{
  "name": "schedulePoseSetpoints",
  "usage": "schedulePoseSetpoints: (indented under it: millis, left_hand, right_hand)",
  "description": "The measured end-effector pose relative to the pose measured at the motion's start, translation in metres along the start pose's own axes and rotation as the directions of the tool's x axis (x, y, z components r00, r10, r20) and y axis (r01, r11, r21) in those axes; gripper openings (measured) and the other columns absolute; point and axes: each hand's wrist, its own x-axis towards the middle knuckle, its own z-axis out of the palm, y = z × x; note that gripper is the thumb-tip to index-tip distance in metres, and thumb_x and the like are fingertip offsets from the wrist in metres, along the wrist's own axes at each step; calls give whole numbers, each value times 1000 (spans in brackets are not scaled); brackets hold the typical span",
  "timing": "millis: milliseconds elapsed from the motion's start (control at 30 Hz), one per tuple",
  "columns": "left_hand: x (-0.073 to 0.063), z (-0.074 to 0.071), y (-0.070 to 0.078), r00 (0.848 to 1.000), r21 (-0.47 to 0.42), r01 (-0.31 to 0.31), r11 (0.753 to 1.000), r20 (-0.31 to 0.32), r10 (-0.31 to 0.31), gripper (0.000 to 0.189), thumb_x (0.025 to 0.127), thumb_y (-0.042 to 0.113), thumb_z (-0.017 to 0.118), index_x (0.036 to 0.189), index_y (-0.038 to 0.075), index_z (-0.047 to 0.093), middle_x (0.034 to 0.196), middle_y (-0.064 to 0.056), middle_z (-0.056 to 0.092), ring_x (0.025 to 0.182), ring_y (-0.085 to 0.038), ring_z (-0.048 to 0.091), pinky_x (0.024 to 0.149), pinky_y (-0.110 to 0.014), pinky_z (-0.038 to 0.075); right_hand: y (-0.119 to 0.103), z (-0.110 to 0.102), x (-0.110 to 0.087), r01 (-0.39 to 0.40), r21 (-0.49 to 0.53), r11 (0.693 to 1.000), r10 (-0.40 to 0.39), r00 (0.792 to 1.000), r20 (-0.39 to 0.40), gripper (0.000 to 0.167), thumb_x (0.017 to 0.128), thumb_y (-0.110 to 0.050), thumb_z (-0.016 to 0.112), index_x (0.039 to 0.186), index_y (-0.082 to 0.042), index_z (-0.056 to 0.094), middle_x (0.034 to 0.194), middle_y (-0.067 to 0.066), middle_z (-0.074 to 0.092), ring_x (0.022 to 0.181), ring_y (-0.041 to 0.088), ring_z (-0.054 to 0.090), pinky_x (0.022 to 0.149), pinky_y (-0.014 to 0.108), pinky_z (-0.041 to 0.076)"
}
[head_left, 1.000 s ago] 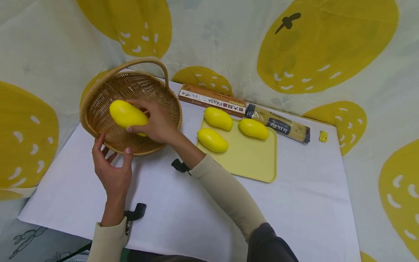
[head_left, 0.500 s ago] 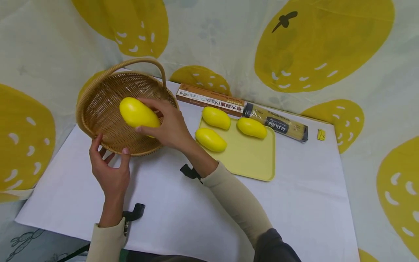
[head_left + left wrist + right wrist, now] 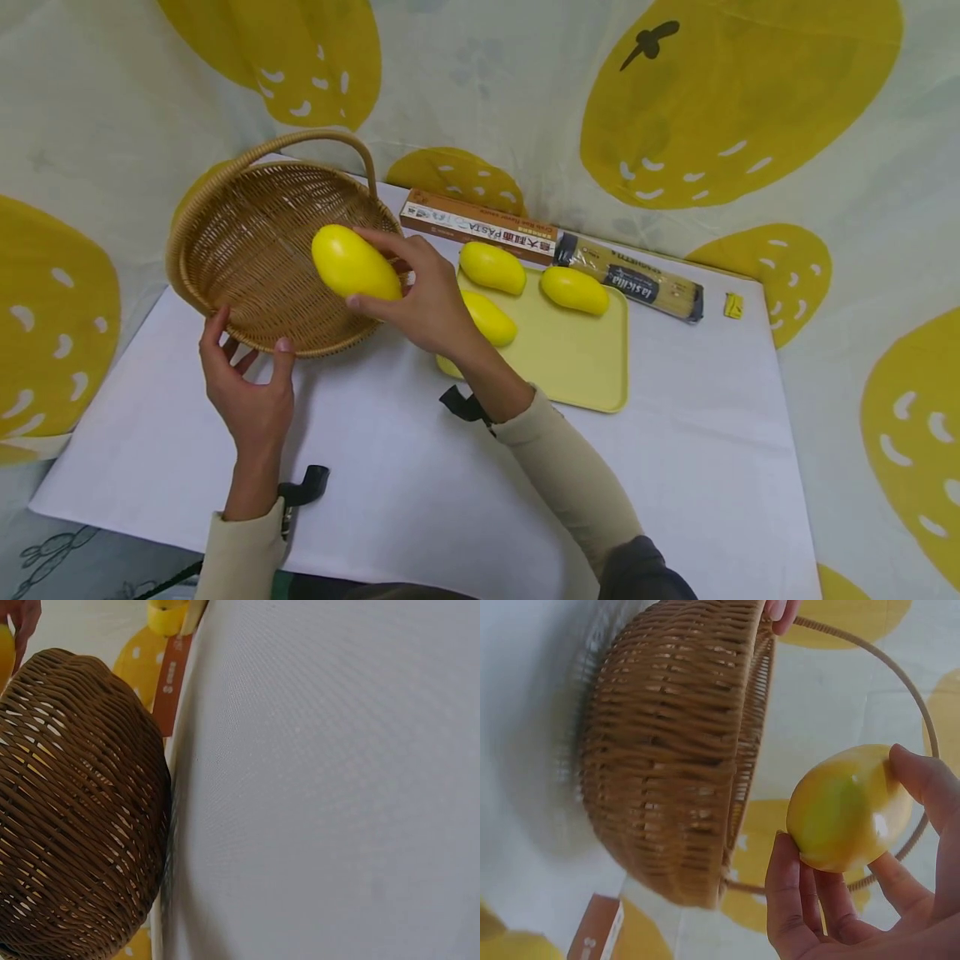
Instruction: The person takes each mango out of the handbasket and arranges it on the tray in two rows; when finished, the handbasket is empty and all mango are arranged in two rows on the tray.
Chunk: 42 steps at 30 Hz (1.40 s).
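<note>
My right hand (image 3: 420, 287) grips a yellow mango (image 3: 352, 262) between thumb and fingers, high over the right part of the wicker basket (image 3: 255, 250). In the right wrist view the held mango (image 3: 847, 806) shows a greenish patch and stands apart from the basket's rim (image 3: 739, 750). My left hand (image 3: 247, 387) holds the near rim of the basket, thumb and index fingertip on the edge. No mango shows in the visible part of the basket's inside. Three more mangoes lie on the pale yellow tray (image 3: 577, 367): one at the back left (image 3: 492, 267), one at the right (image 3: 574, 290), one partly behind my right hand (image 3: 489, 319).
A brown pasta box (image 3: 480, 225) and a clear spaghetti packet (image 3: 637, 279) lie end to end along the table's back edge. A small yellow wrapped piece (image 3: 733, 306) lies at the far right. The basket's tall arched handle (image 3: 322, 137) rises at its back. White cloth (image 3: 420, 500) covers the table.
My right hand has moved right with the mango, from over the basket's middle toward its right rim. My left hand keeps its hold on the near rim.
</note>
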Motion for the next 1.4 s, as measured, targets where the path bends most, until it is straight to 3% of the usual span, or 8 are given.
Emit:
schedulePoseSetpoints:
  millis: [200,433,967,1167,1400]
  left_hand:
    - [1,-1,-1,1000,3,-16,1000,3,16,71,92,12,73,158,12,46,161,-15,49,136,-38,57,102,-16,47]
    - [1,0,-1,1000,-16,-15,1000,-3,15,70,92,13,73,157,11,47,160,-14,50,136,-39,56,101,-16,47]
    - [4,-2,3,1000,-48,-26,998,-9,26,69,92,13,70,157,6,47,160,-13,50,134,-44,55,101,-19,46]
    - [8,-1,6,1000,-24,0,1000,-24,0,66,94,17,69,156,10,48,159,-12,52,132,-43,57,103,-19,44]
    - [19,-5,-26,999,47,37,998,2,-37,66,98,28,69,159,22,45,162,1,49,133,-31,58,103,-25,42]
  right_hand:
    - [5,-15,-12,-39,11,999,39,999,-23,73,86,-29,89,152,-30,59,130,-3,64,112,19,62,84,35,60]
    - [12,-28,-25,-102,-14,995,101,994,-48,73,86,-31,90,151,-35,59,129,-2,63,115,16,61,83,36,61]
    - [34,-64,-52,-215,3,977,215,973,-82,71,85,-26,90,148,-42,61,135,1,62,123,25,60,94,48,60]
    - [46,-82,-68,-273,-9,962,271,958,-88,70,86,-29,89,148,-44,60,140,-1,61,123,24,59,94,48,59]
    - [58,-102,-84,-323,-20,946,318,940,-120,72,87,-29,89,150,-43,58,148,-2,58,126,25,57,98,52,56]
